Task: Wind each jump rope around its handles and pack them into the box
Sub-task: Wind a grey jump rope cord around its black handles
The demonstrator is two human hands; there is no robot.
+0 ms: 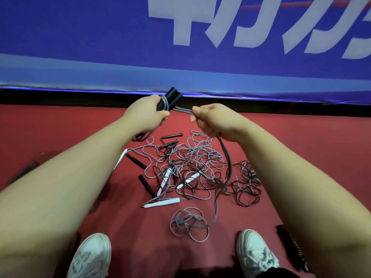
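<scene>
Gripping two black handles (173,96) side by side, the left hand (149,114) holds them above the red floor (60,127), their long axes tilted up and away toward the blue banner (100,37). A grey rope (183,111) loops round them, and the right hand (208,120) curls its fingers on the slack strands. Below lie tangled ropes (200,163), seemingly several.

Sports hall: red floor (301,149), blue lettered banner (100,37).
</scene>
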